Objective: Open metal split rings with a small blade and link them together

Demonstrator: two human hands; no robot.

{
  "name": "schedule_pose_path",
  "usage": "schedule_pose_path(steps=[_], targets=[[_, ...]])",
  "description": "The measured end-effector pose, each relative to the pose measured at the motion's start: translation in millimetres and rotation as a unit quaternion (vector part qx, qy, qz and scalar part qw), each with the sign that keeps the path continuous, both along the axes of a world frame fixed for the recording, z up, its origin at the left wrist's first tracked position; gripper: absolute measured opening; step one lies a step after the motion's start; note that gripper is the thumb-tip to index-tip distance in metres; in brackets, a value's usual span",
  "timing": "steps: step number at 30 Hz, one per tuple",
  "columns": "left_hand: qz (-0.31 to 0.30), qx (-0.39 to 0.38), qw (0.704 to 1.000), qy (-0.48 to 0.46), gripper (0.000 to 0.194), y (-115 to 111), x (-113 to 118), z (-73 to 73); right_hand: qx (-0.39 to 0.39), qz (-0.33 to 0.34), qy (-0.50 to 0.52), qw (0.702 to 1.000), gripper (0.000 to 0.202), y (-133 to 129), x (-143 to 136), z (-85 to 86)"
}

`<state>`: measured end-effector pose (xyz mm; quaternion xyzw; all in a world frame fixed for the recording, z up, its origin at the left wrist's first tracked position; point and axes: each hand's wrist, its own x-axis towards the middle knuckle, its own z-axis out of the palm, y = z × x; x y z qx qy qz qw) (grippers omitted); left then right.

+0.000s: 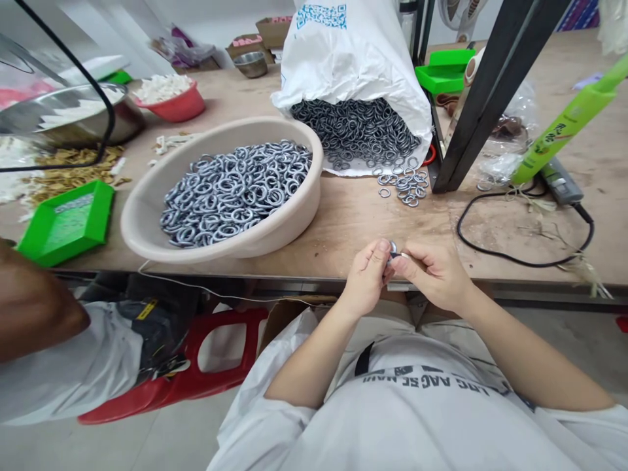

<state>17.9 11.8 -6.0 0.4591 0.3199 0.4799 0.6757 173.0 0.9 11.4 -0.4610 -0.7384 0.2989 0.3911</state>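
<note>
A small, round, silvery-grey metal ring [393,246] could slip loose and fall past the front edge of the brown wooden tabletop [343,216] if the pinch slackens. It sits between thumb and fingers of the closed left hand [367,278], just beside the curled right hand [436,271], whose exact hold I cannot tell.

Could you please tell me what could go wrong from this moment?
The small grey piece between the left hand and right hand might slip and drop, since they meet at the front edge of the table.
The white bag lies with its mouth open; a knock could spill rings from it.
The basin stands near that edge, so a bump might tip it.
</note>
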Motion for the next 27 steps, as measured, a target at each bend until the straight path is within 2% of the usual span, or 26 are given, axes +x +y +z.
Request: schedule_pose_path(steps=[3, 5, 9, 10, 14, 17, 20, 23, 25, 27], targets=[[-0.064, 0.04, 0.997, 0.016, 0.045, -4.6, -5.2, -2.1, -0.018, -0.082, 0.021, 0.996, 0.051, 24.1, 12.8, -10.6], [-0.084, 0.043, 0.995, 0.021, 0.045, -6.0, -9.8, -3.3, -0.015, -0.145, -0.02, 0.989, 0.052, 48.2, 20.9, -13.9], [-0.032, -0.02, 0.999, 0.02, 0.038, 0.1, -20.6, -3.5, 0.019, -0.187, -0.221, 0.957, 0.042, 105.1, 18.6, -7.5], [-0.019, -0.034, 0.999, 0.021, 0.035, 2.5, -23.3, -3.1, 0.028, -0.177, -0.27, 0.946, 0.041, 119.3, 13.8, -5.4], [0.017, -0.098, 0.995, 0.0, 0.031, 11.1, -34.9, -0.8, 0.014, -0.176, -0.306, 0.936, 0.037, 165.9, -8.3, -6.1], [0.047, -0.151, 0.986, -0.063, 0.026, 17.8, -44.2, 0.8, 0.009, -0.176, -0.299, 0.938, 0.032, 182.8, -14.1, -11.5], [0.056, -0.201, 0.971, -0.113, 0.027, 25.0, -46.5, 2.5, 0.004, -0.171, -0.283, 0.944, 0.027, 177.5, -9.4, -10.0], [0.089, -0.18, 0.976, -0.08, 0.034, 29.3, -35.1, 2.5, -0.008, -0.139, -0.216, 0.966, 0.022, 143.2, -8.1, -0.9], [0.115, -0.122, 0.985, -0.04, 0.039, 28.8, -21.8, 1.1, -0.028, -0.096, -0.032, 0.994, 0.024, 107.2, -14.2, 4.7], [0.119, -0.068, 0.99, -0.022, 0.041, 25.6, -8.5, -0.2, -0.039, -0.099, 0.106, 0.989, 0.021, 69.7, -23.4, 6.6]])
